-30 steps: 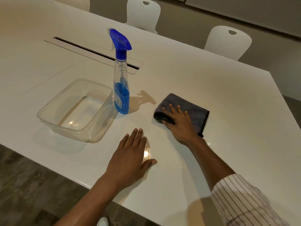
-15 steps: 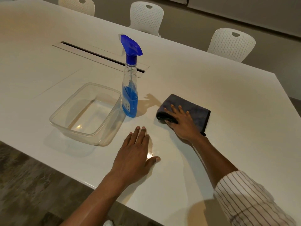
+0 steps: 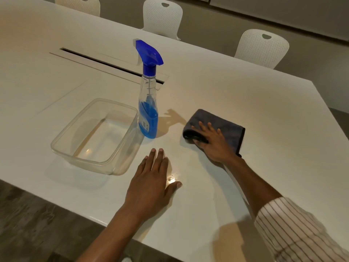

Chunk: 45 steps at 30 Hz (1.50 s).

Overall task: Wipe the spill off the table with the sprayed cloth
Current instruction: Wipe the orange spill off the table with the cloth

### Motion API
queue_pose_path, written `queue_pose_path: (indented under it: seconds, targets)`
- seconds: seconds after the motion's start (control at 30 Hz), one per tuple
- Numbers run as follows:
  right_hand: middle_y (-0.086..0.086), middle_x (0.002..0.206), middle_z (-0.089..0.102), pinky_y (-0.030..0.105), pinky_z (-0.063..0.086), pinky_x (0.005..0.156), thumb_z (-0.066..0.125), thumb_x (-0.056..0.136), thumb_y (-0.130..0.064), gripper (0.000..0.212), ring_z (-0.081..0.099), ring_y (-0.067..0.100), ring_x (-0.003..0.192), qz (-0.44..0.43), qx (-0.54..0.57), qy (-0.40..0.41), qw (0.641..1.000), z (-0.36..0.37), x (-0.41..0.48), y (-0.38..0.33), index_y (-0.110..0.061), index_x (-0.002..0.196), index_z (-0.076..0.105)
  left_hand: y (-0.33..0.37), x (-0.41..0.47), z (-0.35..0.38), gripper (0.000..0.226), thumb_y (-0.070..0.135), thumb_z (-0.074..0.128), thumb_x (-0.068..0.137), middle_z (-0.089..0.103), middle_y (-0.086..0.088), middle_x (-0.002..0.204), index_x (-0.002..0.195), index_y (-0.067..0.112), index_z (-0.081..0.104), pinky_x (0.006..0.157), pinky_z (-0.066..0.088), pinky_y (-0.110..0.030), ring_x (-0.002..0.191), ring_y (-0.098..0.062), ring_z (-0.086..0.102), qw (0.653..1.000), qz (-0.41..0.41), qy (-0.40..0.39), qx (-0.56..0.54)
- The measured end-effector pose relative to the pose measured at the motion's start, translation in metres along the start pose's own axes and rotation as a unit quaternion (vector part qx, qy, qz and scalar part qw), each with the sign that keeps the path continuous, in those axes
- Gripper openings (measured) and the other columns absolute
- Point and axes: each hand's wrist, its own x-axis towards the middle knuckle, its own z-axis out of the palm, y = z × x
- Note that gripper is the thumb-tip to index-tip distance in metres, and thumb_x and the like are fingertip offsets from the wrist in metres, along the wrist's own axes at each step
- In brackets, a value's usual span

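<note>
**Flat palm pressing the cloth, spill lying down-left of it**

The right grip [image 3: 211, 142] is lying spread out on the folded grey cloth [image 3: 229, 125], right of centre in the frame. Its fingers are resting straight and splayed on top, pressing down rather than closing round the fabric. The thumb is sitting against the rolled near-left edge, and I cannot tell whether it is tucking under the fold. The left grip [image 3: 151, 184] is lying flat and empty on the white tabletop [image 3: 245, 91], lower centre, fingers straight and together, thumb pointing right.

The spill [image 3: 172, 179] is showing as a small cluster of glinting droplets just beside the left thumb, in the crook between thumb and forefinger. That is putting it down and to the left of the cloth, near but not touching.

To wipe well, the right palm is likely needing even pressure, so the cloth is sliding as one pad and not unrolling. The left grip is probably needing to move clear of the droplets first.

Further out, a blue spray bottle [image 3: 148, 118] is standing upright left of the cloth, just beside a clear plastic tub [image 3: 60, 146].
</note>
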Motion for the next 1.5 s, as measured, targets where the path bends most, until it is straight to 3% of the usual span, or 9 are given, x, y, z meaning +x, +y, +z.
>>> queue_pose_path:
  seconds: [0.1,0.27,0.43,0.6,0.9,1.03,1.13,1.3,1.5]
  targets:
    - [-0.01,0.174,0.013,0.056,0.0,0.129,0.05,0.107,-0.042,0.06,0.001,0.021,0.162,-0.047,0.021,-0.004,0.999,0.011,-0.009,-0.024,-0.046,0.16,0.025,0.0,0.0,0.001,0.089,0.074,0.025,0.102,0.01,-0.01,0.177,0.166,0.012,0.026,0.13,0.008,-0.041,0.164,-0.027,0.003,1.0,0.0,0.006,0.002]
    - [-0.023,0.172,0.01,0.041,-0.005,0.129,0.053,0.106,-0.041,0.062,-0.004,0.007,0.161,-0.117,0.04,-0.001,0.992,0.017,-0.079,-0.024,-0.054,0.158,0.022,-0.001,0.0,0.001,0.089,0.075,0.024,0.103,0.005,-0.009,0.178,0.167,0.013,0.023,0.13,0.003,-0.039,0.164,-0.026,-0.003,1.0,0.005,-0.001,0.003]
    - [-0.024,0.17,0.012,0.053,0.005,0.13,0.057,0.105,-0.036,0.062,-0.001,0.008,0.161,-0.039,0.051,0.01,0.998,0.002,-0.084,0.031,-0.057,0.155,0.026,0.001,0.0,-0.003,0.088,0.073,0.026,0.104,0.01,-0.012,0.177,0.165,0.011,0.026,0.131,0.008,-0.042,0.164,-0.029,0.002,1.0,0.0,-0.005,0.009]
    - [-0.013,0.173,0.013,0.056,0.004,0.129,0.048,0.107,-0.045,0.058,0.005,0.022,0.162,0.008,-0.006,0.03,1.0,0.006,-0.044,0.018,-0.054,0.157,0.021,0.004,0.002,-0.003,0.085,0.07,0.033,0.106,0.004,-0.01,0.178,0.166,0.011,0.022,0.129,0.0,-0.039,0.164,-0.028,-0.003,1.0,-0.003,-0.005,0.007]
    - [-0.021,0.173,0.002,0.041,-0.006,0.131,0.044,0.104,-0.045,0.065,-0.01,0.007,0.16,-0.088,-0.005,0.01,0.996,0.023,-0.137,-0.035,-0.055,0.16,0.011,-0.01,-0.051,-0.011,0.098,0.082,0.023,0.1,0.002,-0.01,0.178,0.166,0.01,0.024,0.132,0.01,-0.042,0.165,-0.025,0.0,1.0,-0.008,-0.014,-0.001]
    - [-0.024,0.172,0.006,0.047,-0.001,0.132,0.04,0.103,-0.05,0.062,-0.008,0.004,0.16,-0.059,0.039,-0.002,0.997,0.017,-0.143,-0.026,-0.062,0.156,0.011,-0.022,-0.089,-0.014,0.097,0.083,0.021,0.1,0.0,-0.005,0.178,0.167,0.013,0.024,0.133,0.01,-0.041,0.165,-0.019,-0.004,0.999,-0.028,-0.017,0.001]
    - [-0.023,0.172,0.005,0.051,0.002,0.131,0.039,0.105,-0.051,0.058,-0.007,0.008,0.161,-0.044,0.024,0.009,0.999,0.024,-0.123,-0.04,-0.057,0.158,0.015,-0.022,-0.093,-0.014,0.094,0.081,0.024,0.102,0.004,-0.006,0.178,0.166,0.012,0.027,0.133,0.011,-0.041,0.165,-0.019,-0.001,1.0,-0.026,-0.005,0.0]
    - [-0.021,0.173,0.001,0.051,0.0,0.131,0.054,0.103,-0.037,0.07,-0.009,0.012,0.161,-0.116,0.009,-0.013,0.993,0.036,-0.126,-0.087,-0.051,0.16,0.015,-0.02,-0.091,-0.011,0.093,0.078,0.026,0.103,0.013,-0.011,0.177,0.163,0.008,0.034,0.132,0.021,-0.047,0.165,-0.025,0.007,0.999,-0.035,-0.011,0.019]
    - [-0.019,0.174,0.001,0.053,0.001,0.13,0.048,0.102,-0.044,0.069,-0.009,0.013,0.162,-0.165,0.003,-0.047,0.985,0.037,-0.176,-0.083,-0.052,0.161,0.013,-0.024,-0.092,-0.008,0.094,0.079,0.024,0.102,0.018,-0.013,0.175,0.162,0.007,0.036,0.13,0.021,-0.046,0.163,-0.028,0.016,0.999,-0.023,-0.002,0.028]
